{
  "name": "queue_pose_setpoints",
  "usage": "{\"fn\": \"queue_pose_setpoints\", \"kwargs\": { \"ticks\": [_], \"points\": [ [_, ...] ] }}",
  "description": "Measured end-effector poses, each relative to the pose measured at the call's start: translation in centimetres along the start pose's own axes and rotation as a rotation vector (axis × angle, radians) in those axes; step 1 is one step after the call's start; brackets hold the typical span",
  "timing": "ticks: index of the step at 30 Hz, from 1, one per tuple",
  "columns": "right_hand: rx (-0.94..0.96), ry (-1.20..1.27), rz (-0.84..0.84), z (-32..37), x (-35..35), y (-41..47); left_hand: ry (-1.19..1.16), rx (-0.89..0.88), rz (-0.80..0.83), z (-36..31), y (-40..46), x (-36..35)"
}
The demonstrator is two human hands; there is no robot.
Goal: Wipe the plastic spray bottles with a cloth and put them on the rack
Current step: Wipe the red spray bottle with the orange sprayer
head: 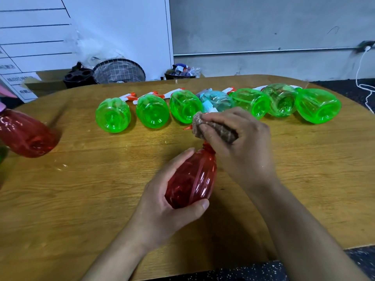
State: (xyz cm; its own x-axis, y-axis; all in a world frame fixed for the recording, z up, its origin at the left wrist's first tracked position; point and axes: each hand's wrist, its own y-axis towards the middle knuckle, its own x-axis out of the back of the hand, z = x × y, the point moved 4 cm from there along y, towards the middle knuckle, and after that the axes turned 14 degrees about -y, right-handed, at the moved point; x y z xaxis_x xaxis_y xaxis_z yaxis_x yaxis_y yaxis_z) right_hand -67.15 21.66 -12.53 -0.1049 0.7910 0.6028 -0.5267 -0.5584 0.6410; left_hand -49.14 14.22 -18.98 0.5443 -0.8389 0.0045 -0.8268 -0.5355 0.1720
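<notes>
My left hand (162,207) grips the body of a red spray bottle (191,179) above the wooden table (101,199). The bottle's neck points away from me. My right hand (237,142) holds a brown cloth (217,128) wrapped around the bottle's spray head, which is mostly hidden; only an orange tip shows. Several green spray bottles (153,113) and one pale blue one (218,100) lie in a row on their sides behind my hands, bases toward me. Another red bottle (26,134) sits at the left edge.
A wire basket with a checked liner (119,71) and a dark bin (78,77) stand beyond the table's far edge. A white cable (361,78) hangs at the far right. A whiteboard (30,37) leans at the back left.
</notes>
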Motion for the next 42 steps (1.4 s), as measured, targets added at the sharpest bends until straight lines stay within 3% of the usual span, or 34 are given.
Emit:
{"fn": "queue_pose_setpoints", "kwargs": {
  "ticks": [5,9,14,20,23,27,34,39,42],
  "points": [
    [-0.117,-0.035,-0.125,-1.6,1.3,0.5,-0.004,0.015,0.023,0.1,-0.1,-0.3],
    [-0.022,-0.022,0.025,-1.4,0.3,0.4,-0.071,0.017,-0.029,0.0,0.0,-0.2],
    [-0.089,-0.029,-0.027,-1.9,0.8,0.5,-0.117,0.027,-0.03,0.1,0.0,-0.3],
    [-0.001,0.167,0.204,-1.8,-0.2,0.6,-0.23,0.034,-0.052,0.6,0.2,0.1],
    [-0.126,0.126,0.045,-3.1,0.9,1.2,-0.249,0.038,-0.036,0.6,0.2,0.2],
    [-0.402,0.463,-0.056,-4.0,1.4,1.6,-0.124,0.041,0.044,0.3,-0.1,0.1],
    [-0.389,0.528,0.248,-4.0,0.4,1.4,-0.157,0.022,0.036,0.2,-0.2,0.1],
    [-0.358,0.344,0.514,-5.6,1.1,1.0,-0.245,0.019,-0.03,0.7,0.2,0.8],
    [-0.377,0.39,0.453,-6.3,1.6,1.2,-0.236,0.015,-0.014,0.7,0.3,0.7]
  ]
}}
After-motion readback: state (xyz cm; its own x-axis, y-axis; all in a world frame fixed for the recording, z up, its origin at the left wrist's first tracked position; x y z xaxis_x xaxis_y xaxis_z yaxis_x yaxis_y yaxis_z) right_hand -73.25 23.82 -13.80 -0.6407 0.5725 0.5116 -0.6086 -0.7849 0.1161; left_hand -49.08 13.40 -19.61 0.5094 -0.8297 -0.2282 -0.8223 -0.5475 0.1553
